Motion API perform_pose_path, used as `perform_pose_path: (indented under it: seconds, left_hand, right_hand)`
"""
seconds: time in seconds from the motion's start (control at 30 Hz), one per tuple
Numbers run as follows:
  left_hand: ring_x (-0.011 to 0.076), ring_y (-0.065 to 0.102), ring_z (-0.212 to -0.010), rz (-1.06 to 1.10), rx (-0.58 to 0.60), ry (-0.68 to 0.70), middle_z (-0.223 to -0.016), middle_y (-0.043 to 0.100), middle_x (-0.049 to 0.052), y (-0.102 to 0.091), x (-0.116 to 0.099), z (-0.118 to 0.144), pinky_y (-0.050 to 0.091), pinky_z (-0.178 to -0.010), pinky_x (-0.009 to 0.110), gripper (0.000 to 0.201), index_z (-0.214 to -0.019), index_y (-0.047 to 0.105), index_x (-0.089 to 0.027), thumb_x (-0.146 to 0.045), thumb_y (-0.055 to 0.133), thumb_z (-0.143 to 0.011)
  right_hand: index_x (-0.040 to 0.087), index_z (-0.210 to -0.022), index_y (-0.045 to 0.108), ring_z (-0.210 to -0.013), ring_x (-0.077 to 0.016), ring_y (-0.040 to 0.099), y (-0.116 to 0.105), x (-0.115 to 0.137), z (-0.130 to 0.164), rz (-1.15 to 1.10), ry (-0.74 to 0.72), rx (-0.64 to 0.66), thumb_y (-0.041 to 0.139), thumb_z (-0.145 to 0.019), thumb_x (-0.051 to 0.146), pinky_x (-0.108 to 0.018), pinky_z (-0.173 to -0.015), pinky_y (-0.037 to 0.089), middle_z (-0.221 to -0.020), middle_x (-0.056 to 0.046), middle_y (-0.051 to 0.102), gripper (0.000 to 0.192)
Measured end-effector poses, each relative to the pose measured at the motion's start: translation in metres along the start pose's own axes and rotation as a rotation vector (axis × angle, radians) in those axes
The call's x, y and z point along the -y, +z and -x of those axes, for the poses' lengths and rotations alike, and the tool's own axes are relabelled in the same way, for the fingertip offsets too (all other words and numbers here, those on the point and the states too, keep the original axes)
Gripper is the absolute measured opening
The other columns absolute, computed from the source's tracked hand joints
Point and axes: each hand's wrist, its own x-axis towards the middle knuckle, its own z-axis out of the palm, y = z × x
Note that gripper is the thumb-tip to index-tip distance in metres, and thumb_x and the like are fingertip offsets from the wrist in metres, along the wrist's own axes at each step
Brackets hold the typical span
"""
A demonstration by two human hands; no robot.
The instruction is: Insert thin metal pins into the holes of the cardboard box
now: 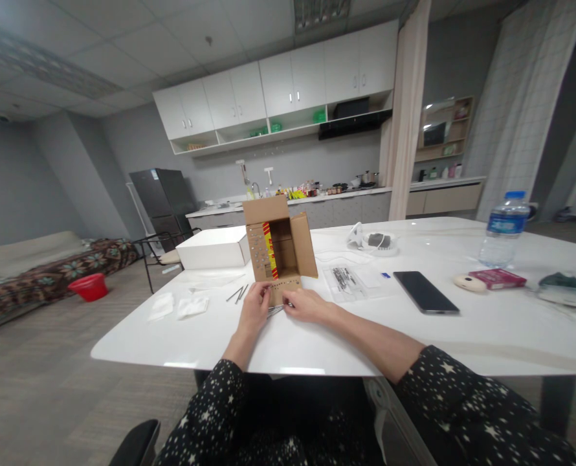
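An open cardboard box stands on the white table with its opening facing me and its flaps spread. Small shiny pieces dot its left flap, beside a red and yellow strip. My left hand is at the left edge of the lower flap, fingers pinched together. From the right, my right hand meets the same flap, its fingers also closed. What either hand pinches is too small to make out. Thin metal rods lie between the hands, and a few more rods rest to the left.
Left of the box are a white box and crumpled tissues. To the right lie a clear plastic packet, a black phone, a white coiled-cable device, a pink box and a water bottle.
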Motion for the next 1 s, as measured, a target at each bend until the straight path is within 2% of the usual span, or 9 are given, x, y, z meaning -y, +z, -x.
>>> perform_pose_path:
  seconds: [0.2,0.47,0.63,0.8,1.0]
  left_hand:
    - [0.0150,0.057,-0.070,-0.024,-0.014,-0.042,-0.082,0.062,0.001,0.0019,0.0050,0.0009,0.050,-0.071,0.031,0.011,-0.093,0.057,-0.021,-0.028,0.049,-0.090]
    - [0.0164,0.058,-0.075,-0.060,-0.011,0.002,-0.087,0.063,0.003,0.0005,0.0031,0.0006,0.050,-0.075,0.033,0.015,-0.094,0.061,-0.020,-0.027,0.048,-0.091]
    - [0.0159,0.061,-0.075,-0.096,0.036,0.003,-0.097,0.064,0.006,0.0009,0.0038,0.0009,0.054,-0.077,0.035,0.019,-0.099,0.066,-0.020,-0.025,0.050,-0.090]
    - [0.0223,0.065,-0.098,-0.138,0.060,0.017,-0.101,0.065,0.008,0.0035,0.0088,0.0002,0.052,-0.093,0.041,0.019,-0.097,0.070,-0.019,-0.024,0.055,-0.087]
    - [0.0197,0.064,-0.087,-0.170,0.128,0.030,-0.094,0.065,0.006,0.0031,0.0064,0.0019,0.054,-0.082,0.036,0.017,-0.092,0.070,-0.020,-0.021,0.055,-0.086]
  right_hand:
    - [0.022,-0.106,0.065,-0.086,-0.0224,0.066,-0.0013,0.0011,0.0001,0.002,0.008,0.015,0.045,-0.091,0.030,-0.029,-0.071,0.044,-0.099,-0.008,0.072,0.026]
    - [0.023,-0.107,0.065,-0.085,-0.0216,0.066,0.0007,0.0000,0.0001,0.000,0.009,0.008,0.044,-0.092,0.032,-0.030,-0.073,0.045,-0.097,-0.007,0.072,0.028]
    - [0.023,-0.106,0.065,-0.084,-0.0215,0.066,0.0011,-0.0004,-0.0005,-0.005,0.013,0.005,0.045,-0.091,0.031,-0.029,-0.071,0.044,-0.096,-0.006,0.072,0.026]
    - [0.022,-0.105,0.064,-0.084,-0.0223,0.067,0.0013,-0.0004,-0.0002,-0.002,-0.001,-0.008,0.043,-0.092,0.030,-0.030,-0.069,0.044,-0.095,-0.007,0.072,0.026]
    - [0.023,-0.106,0.064,-0.083,-0.0217,0.066,-0.0003,0.0009,0.0005,-0.013,0.015,0.000,0.044,-0.092,0.032,-0.030,-0.070,0.045,-0.096,-0.006,0.073,0.026]
